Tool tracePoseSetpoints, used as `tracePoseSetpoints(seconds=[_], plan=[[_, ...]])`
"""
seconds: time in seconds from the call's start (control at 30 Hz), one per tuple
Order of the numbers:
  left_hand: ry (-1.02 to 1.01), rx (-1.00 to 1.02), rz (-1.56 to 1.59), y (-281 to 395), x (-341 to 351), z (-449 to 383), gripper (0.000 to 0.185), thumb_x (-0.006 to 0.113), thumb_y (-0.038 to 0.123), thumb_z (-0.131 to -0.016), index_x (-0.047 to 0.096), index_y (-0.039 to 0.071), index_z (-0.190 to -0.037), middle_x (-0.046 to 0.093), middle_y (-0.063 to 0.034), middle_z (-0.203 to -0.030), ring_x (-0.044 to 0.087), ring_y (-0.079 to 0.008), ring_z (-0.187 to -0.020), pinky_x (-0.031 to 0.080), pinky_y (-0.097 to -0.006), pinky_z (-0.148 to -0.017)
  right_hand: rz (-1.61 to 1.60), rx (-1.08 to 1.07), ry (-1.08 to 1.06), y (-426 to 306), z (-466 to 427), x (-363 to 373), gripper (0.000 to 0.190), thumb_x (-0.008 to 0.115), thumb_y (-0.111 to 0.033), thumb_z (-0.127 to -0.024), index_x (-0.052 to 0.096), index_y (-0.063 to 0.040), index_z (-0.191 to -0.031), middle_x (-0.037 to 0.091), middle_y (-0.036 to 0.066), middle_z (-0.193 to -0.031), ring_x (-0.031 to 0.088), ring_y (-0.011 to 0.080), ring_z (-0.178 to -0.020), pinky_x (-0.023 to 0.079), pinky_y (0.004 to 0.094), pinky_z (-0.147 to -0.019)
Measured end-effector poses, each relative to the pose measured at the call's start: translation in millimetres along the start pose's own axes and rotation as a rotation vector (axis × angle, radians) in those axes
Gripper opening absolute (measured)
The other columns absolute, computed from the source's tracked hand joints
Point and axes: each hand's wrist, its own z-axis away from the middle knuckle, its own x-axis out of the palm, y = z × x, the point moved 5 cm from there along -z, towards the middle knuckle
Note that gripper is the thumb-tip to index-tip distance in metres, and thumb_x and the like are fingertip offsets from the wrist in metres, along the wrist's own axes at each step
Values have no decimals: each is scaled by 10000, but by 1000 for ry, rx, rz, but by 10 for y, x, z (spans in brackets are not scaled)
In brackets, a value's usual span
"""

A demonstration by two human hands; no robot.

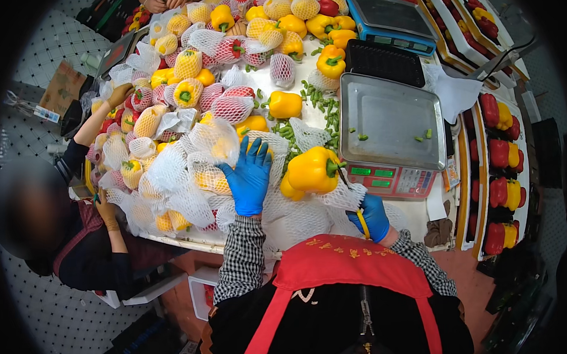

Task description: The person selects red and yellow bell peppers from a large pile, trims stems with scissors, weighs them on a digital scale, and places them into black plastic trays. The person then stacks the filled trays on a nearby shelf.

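My left hand, in a blue glove, is spread flat with its fingers apart over white foam net sleeves. Whether it touches them I cannot tell. My right hand, also gloved in blue, grips scissors by their yellow handle. Their dark blade points up to the green stem of a large yellow bell pepper, which lies to the right of my left hand. A white foam net partly covers the scissors. Another yellow pepper shows from beneath the large one.
Netted red and yellow peppers heap up on the left; cut green stems litter the middle. A weighing scale stands right, a blue scale beyond. Packed pepper boxes line the right edge. A co-worker works at left.
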Motion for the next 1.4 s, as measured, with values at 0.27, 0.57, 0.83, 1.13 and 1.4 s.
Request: tracePoseSetpoints(seconds=[0.27,0.57,0.83,1.13,1.4], plan=[[-34,-306,-608,-639,281,248,645,642,348,-936,411,14,-1437,548,-107,-1333,531,-204,-1229,408,-317,-1065,8,24,-55,53,-44,111,428,642,50,-792,634,-15,-1215,686,180,-1118,684,269,-1030,513,322,-848],[179,-350,-877,-586,164,224,475,666,309,-927,570,-7,-1268,642,-82,-1165,614,-160,-1049,479,-283,-921,55,94,-97,383,3,144,421,635,-1,-824,610,-14,-1244,684,200,-1117,685,301,-1040,520,341,-846],[366,-320,-927,-447,148,251,436,680,292,-920,596,-6,-1227,644,-77,-1128,616,-145,-1006,490,-271,-878,156,243,-131,914,190,132,395,696,-102,-814,622,-33,-1196,694,198,-921,686,377,-839,541,400,-715],[226,-31,-1080,-430,485,-91,454,720,225,-892,567,3,-1258,630,-94,-1165,602,-159,-1056,481,-289,-935,280,157,-207,1451,329,149,376,712,-213,-818,648,-121,-1177,693,165,-848,669,372,-725,532,405,-649],[-139,54,-1234,-1371,937,-748,701,828,208,-758,489,27,-1344,569,-168,-1243,602,-276,-1126,499,-367,-968,-34,524,-288,1330,220,98,248,666,-164,-901,698,-55,-1122,690,81,-768,606,131,-568,487,294,-525]])
